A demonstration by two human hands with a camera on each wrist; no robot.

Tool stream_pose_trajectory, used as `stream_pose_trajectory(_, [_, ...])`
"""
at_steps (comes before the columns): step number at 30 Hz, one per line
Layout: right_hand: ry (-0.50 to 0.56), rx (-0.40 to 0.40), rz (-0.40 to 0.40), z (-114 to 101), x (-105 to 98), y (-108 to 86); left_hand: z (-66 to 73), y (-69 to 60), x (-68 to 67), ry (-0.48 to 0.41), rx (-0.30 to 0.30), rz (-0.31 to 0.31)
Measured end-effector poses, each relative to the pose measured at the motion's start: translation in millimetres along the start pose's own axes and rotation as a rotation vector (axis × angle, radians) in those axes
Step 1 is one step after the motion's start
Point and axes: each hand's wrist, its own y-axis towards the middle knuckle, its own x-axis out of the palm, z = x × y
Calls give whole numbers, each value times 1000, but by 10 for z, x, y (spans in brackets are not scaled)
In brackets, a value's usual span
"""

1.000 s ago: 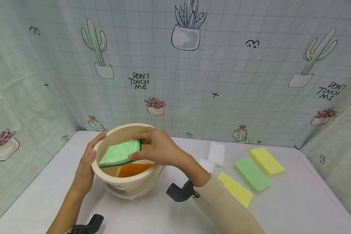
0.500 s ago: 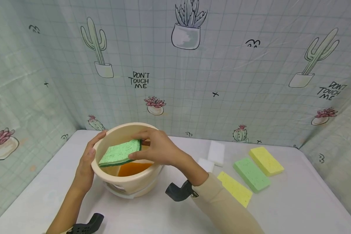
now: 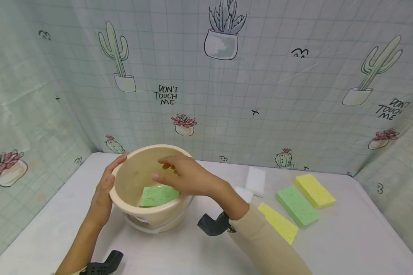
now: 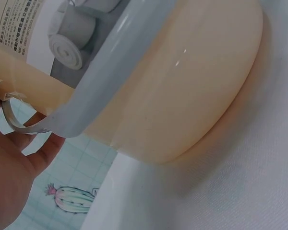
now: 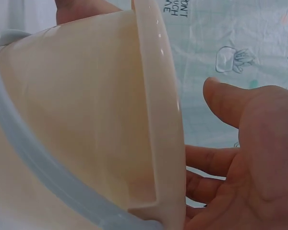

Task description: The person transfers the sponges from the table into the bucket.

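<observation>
In the head view, a cream bucket with a grey handle stands on the white table. My left hand holds its left side near the rim; in the left wrist view the fingers lie round the bucket by the handle's joint. A green sponge lies low inside the bucket, partly hidden by the front rim. Over the bucket's right rim hangs my right hand, above and apart from the sponge. Its thumb and loosely bent fingers stand apart with nothing between them, as the right wrist view also shows.
Right of the bucket lie a green sponge, a yellow sponge and another yellow one partly behind the right sleeve. Two white blocks are behind the right forearm. A cactus-print curtain surrounds the table.
The right hand has let go of the green sponge, which has dropped to the bucket's bottom and covers the orange patch seen there before. The left hand keeps its hold on the bucket.
</observation>
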Motion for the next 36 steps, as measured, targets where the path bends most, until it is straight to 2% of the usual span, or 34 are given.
stream_pose_trajectory(6, [40, -73, 82, 22, -30, -102, -10, 6, 4, -9, 4, -4])
stream_pose_trajectory(12, [93, -128, 174, 61, -105, -300, -14, 10, 1, 8, -11, -2])
stream_pose_trajectory(18, [52, -190, 252, 188, -182, -502, -21, 14, 2, 4, -7, -4])
stream_pose_trajectory(27, [1, -170, 330, 451, -242, -787, -45, 20, 1, -14, -2, -7])
stream_pose_trajectory(36, [-66, -98, 380, 745, -247, -1069, -60, 8, 5, -31, 12, -5])
